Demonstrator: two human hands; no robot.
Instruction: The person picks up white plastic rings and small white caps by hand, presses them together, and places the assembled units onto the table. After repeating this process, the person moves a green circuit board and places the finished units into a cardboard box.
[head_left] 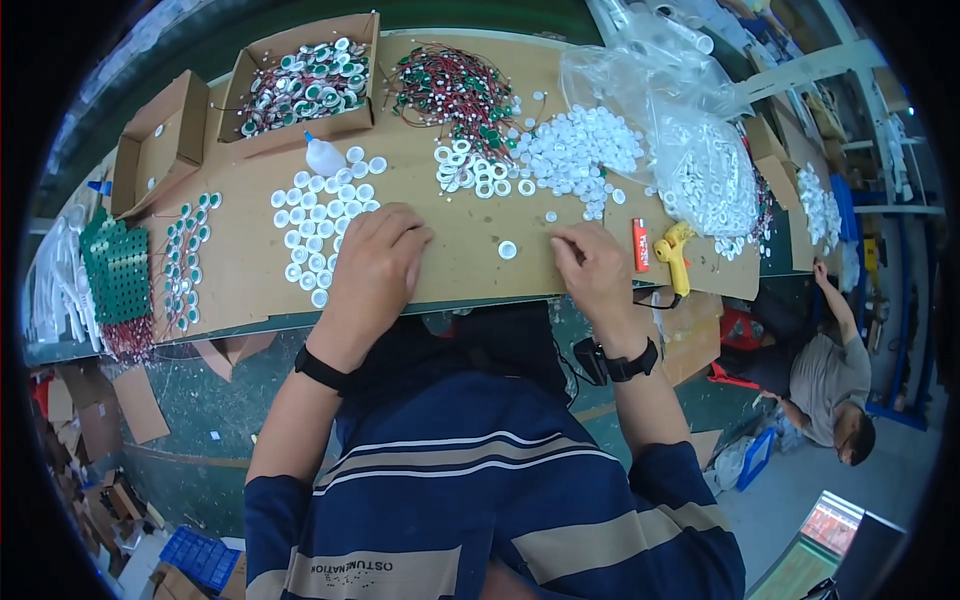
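Left hand (380,258) and right hand (597,268) both curled over the desk (250,327); can't tell if either grips anything. Lone white cap (507,249) lies flat between them, nearer right: round, same length every way, rimmed face up. Bare cardboard (460,277) around it, front edge wrist-side. Cap cluster (313,228) just beside left hand, outer side.

White disc (507,249) lies on cardboard (465,275) — between left grip (383,252) and right grip (596,266).

Bright, diffuse light, glints on clear plastic bag (700,165), bent edges, black corners
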